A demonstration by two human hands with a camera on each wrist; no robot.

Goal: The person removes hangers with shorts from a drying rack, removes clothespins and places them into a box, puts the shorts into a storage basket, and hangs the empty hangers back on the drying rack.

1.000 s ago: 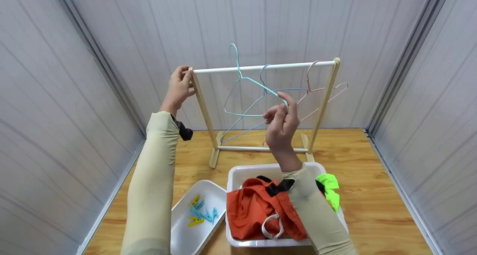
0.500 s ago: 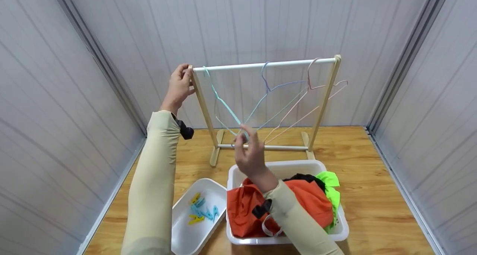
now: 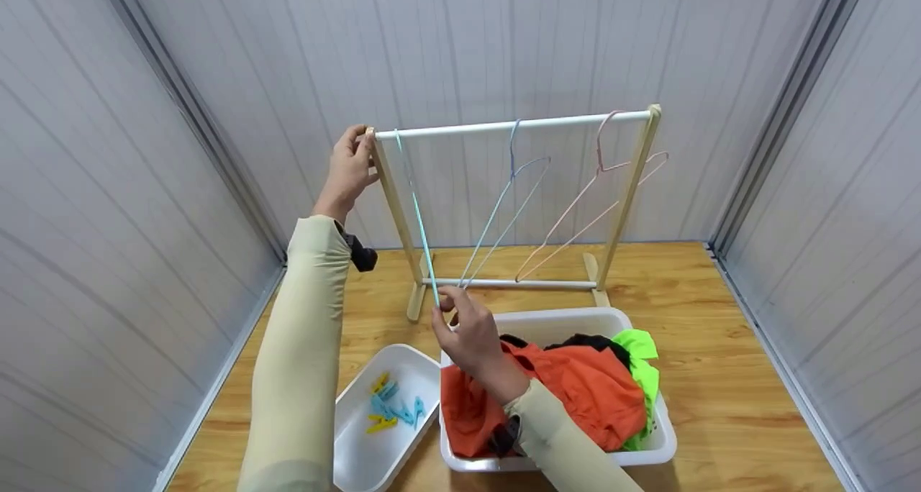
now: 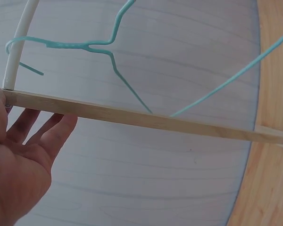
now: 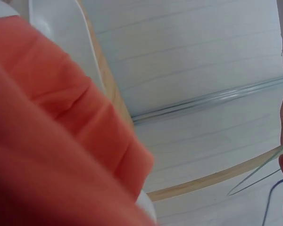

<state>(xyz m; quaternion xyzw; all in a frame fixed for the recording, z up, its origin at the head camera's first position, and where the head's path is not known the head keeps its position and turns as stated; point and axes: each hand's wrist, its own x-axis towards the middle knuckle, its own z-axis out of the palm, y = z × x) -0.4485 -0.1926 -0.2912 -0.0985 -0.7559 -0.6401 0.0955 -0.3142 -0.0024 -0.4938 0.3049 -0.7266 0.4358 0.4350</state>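
My left hand grips the top left corner of a small clothes rack, its fingers curled behind the wooden post in the left wrist view. From the white top bar, close to that corner, a mint-green wire hanger hangs by its hook. It is turned nearly edge-on in the head view. My right hand pinches its lower end between thumb and fingers, above the laundry basin. Farther right on the bar hang a blue hanger and a pink hanger.
Below the rack, a white basin holds orange cloth, black cloth and neon-green cloth. Left of it, a white tray contains several yellow and blue clothespins. Panel walls enclose the wooden floor.
My right hand has brought the mint-green hanger left and down; its hook went onto the bar and the hanger swung edge-on. The blue hanger has turned. My left hand stayed on the corner.
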